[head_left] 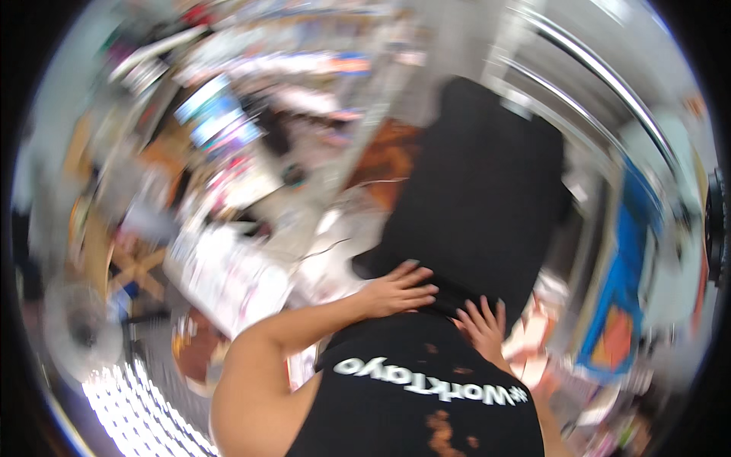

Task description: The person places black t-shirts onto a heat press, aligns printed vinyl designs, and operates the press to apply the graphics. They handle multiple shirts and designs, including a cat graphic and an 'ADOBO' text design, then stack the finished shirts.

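My left hand (400, 290) rests at my waist with its fingers stretched apart, on the near edge of a broad black shape. My right hand (483, 325) lies lower and to the right on that same edge, fingers spread too. Neither hand holds anything that I can see. The black shape (476, 198) stretches away from my waist with rounded far corners. Whether it is cloth over my lap or a separate piece, I cannot tell. A black sleeveless shirt (396, 346) with white lettering and orange-brown marks covers my torso.
Motion blurs the surroundings. Shelves of packages (282, 65) stand at the far left, with white printed packs (228, 278) nearer. Curved metal rails (601, 72) and a blue frame (609, 282) run along the right. A reddish-brown surface (387, 161) shows beside the black shape.
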The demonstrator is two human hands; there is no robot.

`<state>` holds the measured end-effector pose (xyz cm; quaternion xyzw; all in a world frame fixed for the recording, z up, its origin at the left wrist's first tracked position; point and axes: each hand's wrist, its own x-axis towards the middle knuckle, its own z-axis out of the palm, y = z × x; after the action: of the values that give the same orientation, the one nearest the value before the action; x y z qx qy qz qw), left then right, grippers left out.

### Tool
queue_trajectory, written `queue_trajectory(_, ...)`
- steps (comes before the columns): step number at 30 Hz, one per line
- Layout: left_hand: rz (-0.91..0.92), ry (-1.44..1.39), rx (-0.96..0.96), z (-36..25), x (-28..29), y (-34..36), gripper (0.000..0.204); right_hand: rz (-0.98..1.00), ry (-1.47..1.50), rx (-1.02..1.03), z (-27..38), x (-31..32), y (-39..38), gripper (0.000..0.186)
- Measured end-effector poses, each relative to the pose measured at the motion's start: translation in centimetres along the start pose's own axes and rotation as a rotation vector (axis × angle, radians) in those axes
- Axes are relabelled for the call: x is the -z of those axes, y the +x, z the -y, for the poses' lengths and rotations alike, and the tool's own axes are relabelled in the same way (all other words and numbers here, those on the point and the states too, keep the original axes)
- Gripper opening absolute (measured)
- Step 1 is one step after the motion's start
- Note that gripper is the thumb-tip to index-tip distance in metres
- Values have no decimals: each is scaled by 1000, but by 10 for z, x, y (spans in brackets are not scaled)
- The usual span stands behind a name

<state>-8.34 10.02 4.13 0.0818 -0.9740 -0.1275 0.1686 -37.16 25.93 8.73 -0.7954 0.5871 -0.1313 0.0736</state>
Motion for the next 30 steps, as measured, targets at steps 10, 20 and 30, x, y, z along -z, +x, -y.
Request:
queue_trajectory(10,-1116,228,1501,8,2,-186,16,-379,-127,-480,-118,26,79,43)
queue_trajectory(20,-1198,-486,2978,-138,-33,-433,109,-277,1275,-1164,-241,30,96,75)
queue_trajectory(30,-1025,786,2417,-123,86,-376,25,-441,29,-243,-102,39,209,27)
